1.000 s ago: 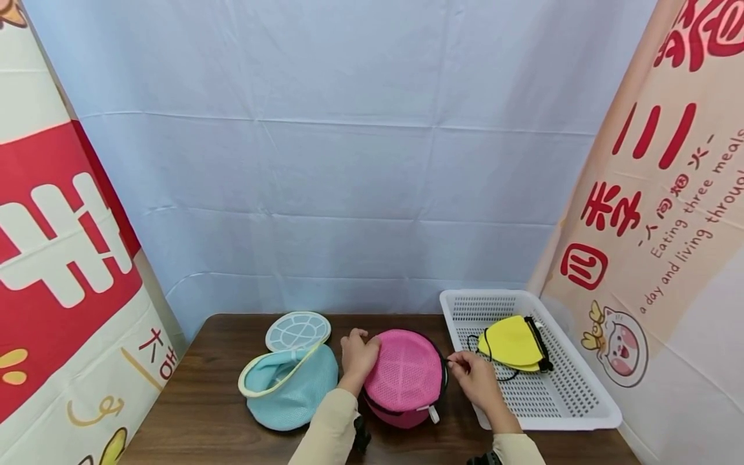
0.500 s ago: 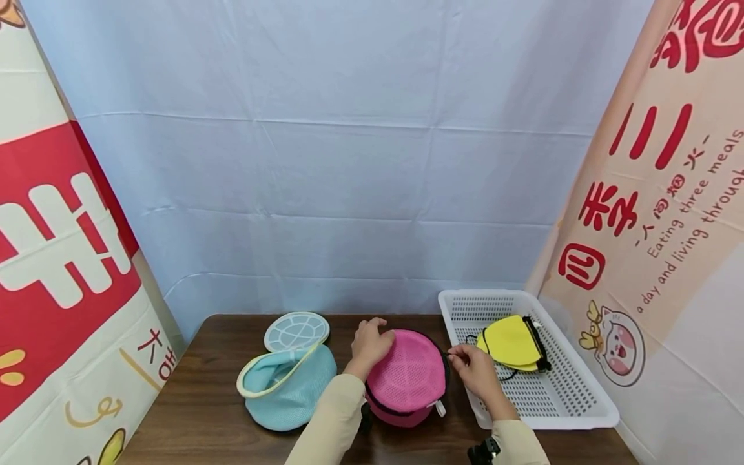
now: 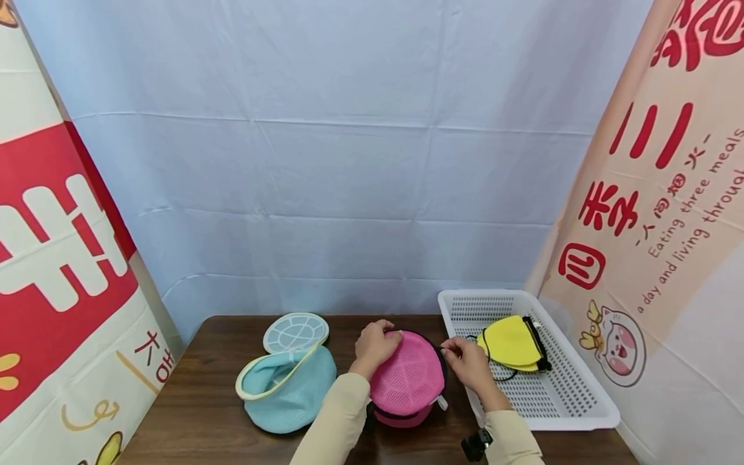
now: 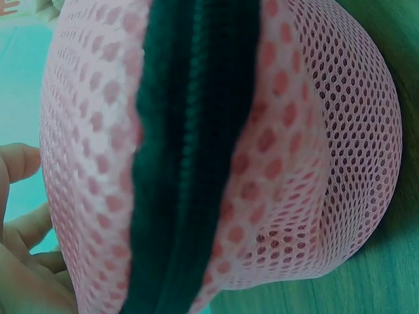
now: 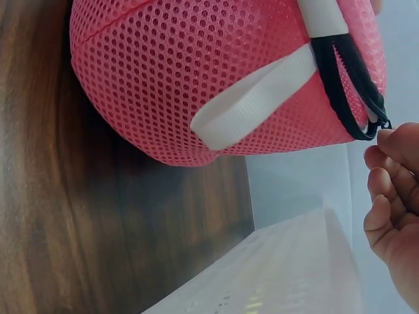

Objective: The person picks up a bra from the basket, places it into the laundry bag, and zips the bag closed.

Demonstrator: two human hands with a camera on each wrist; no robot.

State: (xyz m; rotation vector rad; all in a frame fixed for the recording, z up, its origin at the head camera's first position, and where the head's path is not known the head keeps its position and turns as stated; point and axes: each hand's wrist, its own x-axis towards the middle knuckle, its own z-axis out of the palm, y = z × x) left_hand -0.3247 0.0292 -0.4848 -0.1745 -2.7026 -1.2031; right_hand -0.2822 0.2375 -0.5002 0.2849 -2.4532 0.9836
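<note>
A round pink mesh laundry bag (image 3: 409, 376) with a black zipper (image 4: 193, 131) around its lid stands on the table. At its back left my left hand (image 3: 374, 349) holds the rim, the thumb lying over the lid. My right hand (image 3: 469, 365) pinches the zipper pull (image 5: 382, 124) at the bag's right side. Close to the pull, the right wrist view shows a small gap between the zipper tapes. A white fabric loop (image 5: 255, 98) hangs from the bag's side. The left hand's other fingertips are partly hidden behind the mesh.
A blue mesh bag (image 3: 293, 394) with yellow trim sits at the left, its round lid (image 3: 295, 332) folded back. On the right stands a white perforated basket (image 3: 581, 400) holding a yellow bag (image 3: 511, 345) with black trim and cord. A light-blue cloth (image 3: 343, 161) hangs behind the table.
My left hand has shifted right along the back of the pink bag's rim. The right hand, with the zipper pull, has moved slightly back and left. The blue bag and basket stay put.
</note>
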